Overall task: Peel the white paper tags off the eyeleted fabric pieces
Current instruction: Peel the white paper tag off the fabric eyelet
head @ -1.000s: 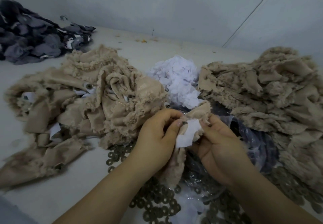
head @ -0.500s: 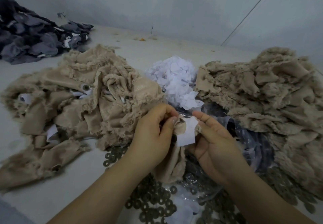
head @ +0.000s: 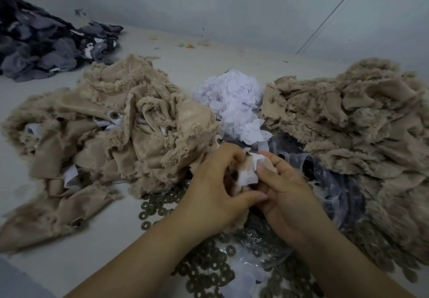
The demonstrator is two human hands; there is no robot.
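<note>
Pale counter spread with heaps. At right, a big mound of frayed beige fabric pieces; at left, a second beige heap, white paper showing among its folds and one metal eyelet facing up. Far left at the back, a pile of dark grey cloth. Between the two beige mounds, a loose heap of white paper tags. Nearer the camera, crumpled clear plastic and a scatter of dark metal rings. At centre, above the rings, a small beige fabric piece bunched between both hands. Left hand, grip clenched round the fabric, fingers curled over its top. Right hand, grip pinching the white paper tag, thumb pressed on it, tag crumpled and touching the fabric.
</note>
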